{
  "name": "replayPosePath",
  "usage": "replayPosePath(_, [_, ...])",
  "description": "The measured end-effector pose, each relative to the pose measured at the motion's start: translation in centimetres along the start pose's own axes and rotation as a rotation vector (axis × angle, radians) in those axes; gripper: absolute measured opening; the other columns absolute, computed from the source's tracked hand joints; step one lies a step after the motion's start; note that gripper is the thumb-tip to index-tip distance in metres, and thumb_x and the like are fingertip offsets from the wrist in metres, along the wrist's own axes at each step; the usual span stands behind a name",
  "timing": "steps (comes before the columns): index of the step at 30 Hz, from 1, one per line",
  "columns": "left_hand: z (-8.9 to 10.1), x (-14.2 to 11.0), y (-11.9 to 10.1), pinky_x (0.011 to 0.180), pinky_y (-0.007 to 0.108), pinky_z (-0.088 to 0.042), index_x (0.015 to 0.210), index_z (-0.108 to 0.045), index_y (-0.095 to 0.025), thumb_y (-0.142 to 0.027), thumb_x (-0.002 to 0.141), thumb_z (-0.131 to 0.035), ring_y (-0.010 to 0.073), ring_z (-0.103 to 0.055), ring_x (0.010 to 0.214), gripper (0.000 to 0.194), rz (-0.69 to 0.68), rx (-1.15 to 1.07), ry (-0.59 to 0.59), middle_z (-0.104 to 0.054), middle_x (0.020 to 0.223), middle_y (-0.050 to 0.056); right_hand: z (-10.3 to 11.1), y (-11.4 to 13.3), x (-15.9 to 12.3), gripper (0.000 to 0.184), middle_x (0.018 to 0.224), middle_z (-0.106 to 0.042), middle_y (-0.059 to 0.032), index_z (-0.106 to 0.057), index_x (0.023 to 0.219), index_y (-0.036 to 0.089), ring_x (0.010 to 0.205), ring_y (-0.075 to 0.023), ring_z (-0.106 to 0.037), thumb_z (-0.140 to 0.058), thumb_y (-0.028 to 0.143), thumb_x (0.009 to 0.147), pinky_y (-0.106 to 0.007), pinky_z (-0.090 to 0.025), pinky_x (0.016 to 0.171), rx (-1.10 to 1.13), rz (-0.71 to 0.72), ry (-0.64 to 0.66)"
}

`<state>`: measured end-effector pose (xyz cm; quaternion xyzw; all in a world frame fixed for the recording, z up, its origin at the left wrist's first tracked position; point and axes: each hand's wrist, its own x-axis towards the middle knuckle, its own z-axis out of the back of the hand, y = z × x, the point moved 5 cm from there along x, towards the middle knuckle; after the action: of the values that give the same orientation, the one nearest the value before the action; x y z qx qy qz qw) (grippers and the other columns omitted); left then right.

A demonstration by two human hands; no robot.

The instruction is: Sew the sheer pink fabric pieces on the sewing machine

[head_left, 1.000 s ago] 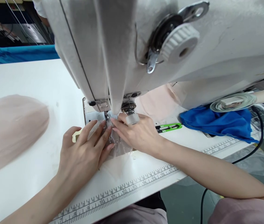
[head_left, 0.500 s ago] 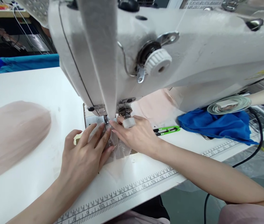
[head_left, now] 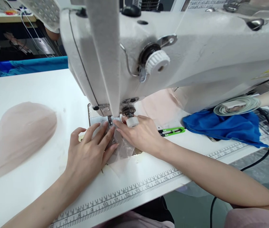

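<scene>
Under the needle end of a white sewing machine (head_left: 196,47), a thin sheer pale-pink fabric (head_left: 125,148) lies on the metal plate. My left hand (head_left: 89,152) rests palm down on the fabric's left side, fingers spread, tips close to the presser foot (head_left: 110,121). My right hand (head_left: 144,134) is on its right side, thumb and forefinger together at the cloth right beside the foot. Its other fingers are partly hidden behind the white knob (head_left: 132,122). A small pale-yellow piece (head_left: 81,138) shows behind my left fingers, mostly covered.
Another sheer pink piece (head_left: 22,136) lies at left. Pink fabric (head_left: 160,106) sits under the machine arm. Green-handled thread snips (head_left: 172,131), blue cloth (head_left: 224,128) and a coiled tape (head_left: 231,106) are at right. A ruler strip (head_left: 125,198) runs along the table's front edge.
The view has shifted slightly, so everything sits a little further right. My left hand covers more of the pale-yellow piece. Both hands stay beside the presser foot.
</scene>
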<state>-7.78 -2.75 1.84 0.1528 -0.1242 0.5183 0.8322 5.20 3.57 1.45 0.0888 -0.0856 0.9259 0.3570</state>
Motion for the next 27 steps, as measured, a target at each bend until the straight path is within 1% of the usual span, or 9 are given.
replayPosePath(5, [0.3,-0.1,0.1,0.094,0.051,-0.033,0.132,-0.058,-0.016,-0.034,0.1,-0.046,0.0322,-0.057,0.12,0.039,0.0,0.007,-0.003,-0.065,0.131,0.01,0.4,-0.2,0.0,0.032,0.111,-0.071,-0.0066,-0.071,0.112,0.022,0.075,-0.0147,-0.058,-0.042,0.023,0.101,-0.032,-0.028,0.058,0.029,-0.014,0.003])
replayPosePath(9, [2.4,-0.5,0.7,0.085,0.047,-0.037,0.12,-0.064,-0.018,-0.036,0.097,-0.051,0.029,-0.064,0.095,0.032,-0.005,-0.001,-0.01,-0.072,0.112,0.008,2.2,-0.7,-0.6,0.029,0.101,-0.072,-0.0046,-0.071,0.113,0.022,0.064,-0.012,-0.056,-0.047,0.027,0.099,-0.029,-0.025,0.053,0.206,0.022,0.086])
replayPosePath(12, [3.5,-1.0,0.4,0.072,0.04,-0.042,0.107,-0.067,-0.022,-0.049,0.091,-0.056,0.0214,-0.061,0.074,0.033,-0.063,-0.164,0.121,-0.068,0.103,0.006,3.3,-0.6,-1.3,0.026,0.115,-0.067,-0.0009,-0.07,0.111,0.026,0.068,-0.0096,-0.058,-0.064,0.033,0.088,-0.025,-0.027,0.052,0.454,0.14,0.254])
replayPosePath(13, [3.6,-1.3,0.1,0.067,0.038,-0.043,0.103,-0.068,-0.022,-0.051,0.09,-0.055,0.0196,-0.059,0.069,0.035,-0.083,-0.215,0.171,-0.067,0.104,0.006,3.5,-0.5,-1.4,0.022,0.118,-0.065,-0.0002,-0.07,0.107,0.025,0.07,-0.0091,-0.058,-0.066,0.03,0.086,-0.024,-0.027,0.052,0.503,0.172,0.304])
replayPosePath(15, [3.6,-1.8,-0.4,0.058,0.035,-0.043,0.095,-0.067,-0.021,-0.044,0.094,-0.048,0.0172,-0.055,0.061,0.03,-0.089,-0.266,0.221,-0.066,0.1,0.006,3.8,-0.5,-1.6,0.009,0.113,-0.065,0.0006,-0.069,0.093,0.021,0.073,-0.0086,-0.058,-0.062,0.019,0.087,-0.024,-0.028,0.053,0.559,0.193,0.341])
replayPosePath(18, [3.1,-2.3,-0.5,0.046,0.03,-0.038,0.089,-0.063,-0.021,-0.028,0.099,-0.035,0.0134,-0.054,0.051,0.03,0.028,-0.387,0.26,-0.066,0.089,0.003,3.9,-0.5,-1.5,0.014,0.088,-0.065,0.0029,-0.061,0.08,0.018,0.069,-0.0082,-0.055,-0.055,0.012,0.091,-0.024,-0.028,0.055,0.645,0.15,0.315])
replayPosePath(21, [2.6,-2.4,0.4,0.044,0.025,-0.039,0.095,-0.058,-0.024,-0.034,0.1,-0.036,0.0125,-0.057,0.05,0.025,0.222,-0.605,0.342,-0.065,0.075,-0.002,3.8,-0.5,-1.4,0.016,0.07,-0.059,0.0057,-0.057,0.08,0.019,0.061,-0.0081,-0.049,-0.051,0.011,0.093,-0.024,-0.028,0.055,0.701,0.099,0.312])
replayPosePath(24, [2.7,-1.6,1.3,0.046,0.025,-0.043,0.089,-0.053,-0.025,-0.043,0.098,-0.038,0.0153,-0.061,0.055,0.025,0.323,-0.686,0.401,-0.065,0.069,-0.003,3.7,-0.3,-1.4,0.016,0.072,-0.057,0.0045,-0.058,0.08,0.018,0.063,-0.0086,-0.048,-0.052,0.006,0.087,-0.024,-0.027,0.055,0.675,0.112,0.293])
replayPosePath(27, [2.7,-0.4,1.4,0.047,0.026,-0.044,0.092,-0.053,-0.026,-0.051,0.097,-0.037,0.0165,-0.061,0.058,0.031,0.35,-0.696,0.455,-0.067,0.072,-0.002,3.6,0.0,-1.5,0.017,0.082,-0.06,0.0011,-0.064,0.08,0.016,0.069,-0.009,-0.051,-0.053,0.005,0.087,-0.024,-0.026,0.055,0.632,0.124,0.256])
